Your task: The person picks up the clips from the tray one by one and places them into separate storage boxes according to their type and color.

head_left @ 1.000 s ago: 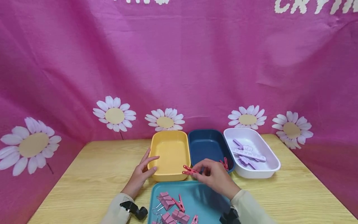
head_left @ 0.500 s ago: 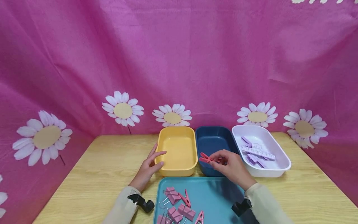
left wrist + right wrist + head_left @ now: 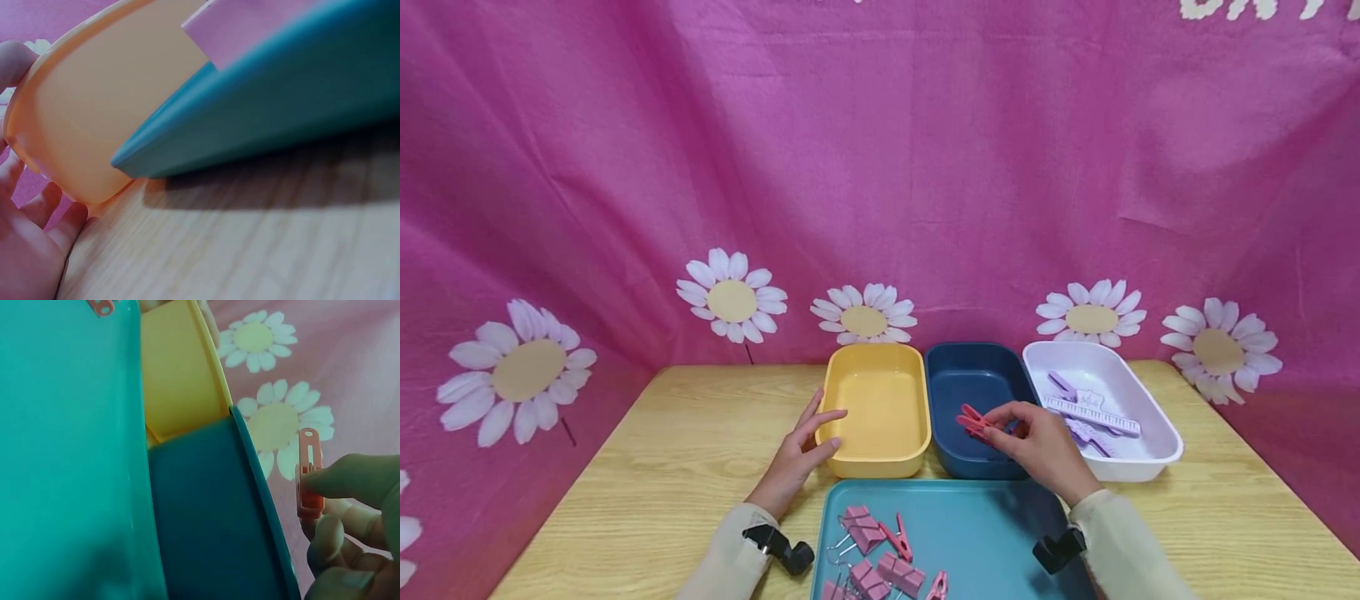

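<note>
My right hand (image 3: 1036, 442) pinches a red clothespin (image 3: 973, 422) between thumb and fingertips, over the near part of the navy blue bin (image 3: 973, 358). In the right wrist view the clothespin (image 3: 310, 475) stands upright against the thumb. At the left side of the yellow bin (image 3: 880, 400), my left hand (image 3: 793, 462) grips the rim, some fingers over the edge and others along the outer wall. In the left wrist view its fingers (image 3: 44, 203) lie against the outside of this bin. Nearer me, a teal tray (image 3: 977, 521) bears pink binder clips (image 3: 863, 529) and red clothespins (image 3: 898, 537).
A white bin (image 3: 1157, 446) on the right holds a lilac ruler (image 3: 1093, 415) and other lilac pieces. The three bins stand side by side on the wooden table (image 3: 647, 467), before a magenta cloth (image 3: 880, 167) with daisies.
My right hand has carried the red clothespin rightward from the yellow bin's near corner to over the navy bin. My left hand stays at the yellow bin. The head view has shifted slightly.
</note>
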Tool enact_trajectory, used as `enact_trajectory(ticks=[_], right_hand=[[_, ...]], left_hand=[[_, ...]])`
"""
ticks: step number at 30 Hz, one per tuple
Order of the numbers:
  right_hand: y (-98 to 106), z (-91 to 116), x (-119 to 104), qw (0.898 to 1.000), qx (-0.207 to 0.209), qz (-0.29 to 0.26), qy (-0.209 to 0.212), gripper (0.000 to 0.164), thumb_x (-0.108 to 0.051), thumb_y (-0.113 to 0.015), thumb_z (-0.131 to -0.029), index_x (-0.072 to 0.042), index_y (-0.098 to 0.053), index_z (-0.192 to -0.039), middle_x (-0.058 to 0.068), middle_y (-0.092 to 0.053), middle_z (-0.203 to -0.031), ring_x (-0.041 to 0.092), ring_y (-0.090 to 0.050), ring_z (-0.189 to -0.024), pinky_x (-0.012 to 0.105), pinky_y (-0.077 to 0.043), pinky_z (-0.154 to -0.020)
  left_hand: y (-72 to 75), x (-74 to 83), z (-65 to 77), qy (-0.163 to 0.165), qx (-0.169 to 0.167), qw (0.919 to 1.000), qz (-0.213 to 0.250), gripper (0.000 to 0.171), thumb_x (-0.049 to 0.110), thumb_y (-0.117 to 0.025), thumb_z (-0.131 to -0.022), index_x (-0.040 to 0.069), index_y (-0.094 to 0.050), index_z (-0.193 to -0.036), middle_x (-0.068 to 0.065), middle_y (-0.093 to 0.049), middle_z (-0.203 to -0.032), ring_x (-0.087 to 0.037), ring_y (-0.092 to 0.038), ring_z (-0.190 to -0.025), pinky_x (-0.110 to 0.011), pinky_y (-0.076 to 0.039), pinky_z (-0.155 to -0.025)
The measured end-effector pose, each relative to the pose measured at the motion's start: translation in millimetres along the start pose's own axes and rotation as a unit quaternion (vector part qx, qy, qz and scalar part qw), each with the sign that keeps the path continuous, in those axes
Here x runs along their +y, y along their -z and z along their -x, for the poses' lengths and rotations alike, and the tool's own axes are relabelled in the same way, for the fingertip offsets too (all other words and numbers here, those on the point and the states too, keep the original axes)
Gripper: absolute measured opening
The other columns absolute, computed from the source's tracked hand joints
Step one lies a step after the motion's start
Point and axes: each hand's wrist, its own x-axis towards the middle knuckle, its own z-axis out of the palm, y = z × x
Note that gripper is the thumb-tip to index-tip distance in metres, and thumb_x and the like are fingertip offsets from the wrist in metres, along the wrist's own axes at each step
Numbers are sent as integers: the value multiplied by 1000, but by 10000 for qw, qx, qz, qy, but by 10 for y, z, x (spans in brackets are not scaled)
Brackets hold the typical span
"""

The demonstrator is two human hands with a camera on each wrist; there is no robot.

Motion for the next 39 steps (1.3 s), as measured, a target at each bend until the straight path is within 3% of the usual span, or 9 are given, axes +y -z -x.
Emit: enact_trajectory(ticks=[8, 14, 19, 26, 35, 39], right_hand=[[84, 25, 67, 9995, -35, 76, -306, 23, -27, -75, -84, -13, -72, -102, 3, -62, -78, 20, -51, -72, 26, -45, -55], [122, 55, 115, 9986, -38, 16, -526, 24, -23, -74, -86, -11, -71, -106, 4, -64, -81, 20, -54, -73, 26, -51, -57], [181, 56, 139, 9973, -45, 34, -736, 27, -24, -73, -86, -10, -69, -109, 7, -64, -84, 22, -54, -75, 28, -52, -56], [224, 47, 173, 9969, -131, 49, -777, 30, -28, -72, -88, -9, -68, -110, 5, -66, -82, 22, -54, -75, 28, -50, -57], [244, -19, 224, 9980, -88, 5, -619, 34, -28, -72, -87, -7, -67, -113, 7, -68, -91, 24, -56, -80, 29, -53, -61], [283, -38, 217, 9979, -17, 58, -638, 33, -26, -72, -88, -7, -67, -114, 8, -67, -94, 24, -55, -81, 28, -52, -61]], left_hand=[[-30, -29, 25, 167, 20, 9998, 131, 41, 24, -65, -93, 21, -58, -133, 14, -10, -160, -19, -5, -148, -37, -20, -116], [-47, -44, 90, 153, 90, 9998, -14, 40, 28, -65, -93, 24, -59, -132, 15, -12, -159, -20, -6, -148, -42, -18, -116], [-38, -41, 102, 157, 72, 9998, -11, 40, 29, -65, -92, 24, -60, -131, 15, -13, -159, -19, -7, -147, -39, -19, -116], [-15, -41, 106, -82, -67, 9998, 160, 41, 18, -63, -95, 16, -57, -135, 6, -8, -161, -17, -6, -147, -29, -23, -113], [15, -41, 63, -73, -14, 9999, 70, 39, 17, -62, -95, 19, -57, -134, 12, -10, -160, -17, -5, -147, -41, -14, -118], [6, 13, 22, -96, -121, 9998, 114, 40, 14, -60, -96, 16, -55, -136, 7, -6, -162, -19, -2, -147, -41, -13, -118]])
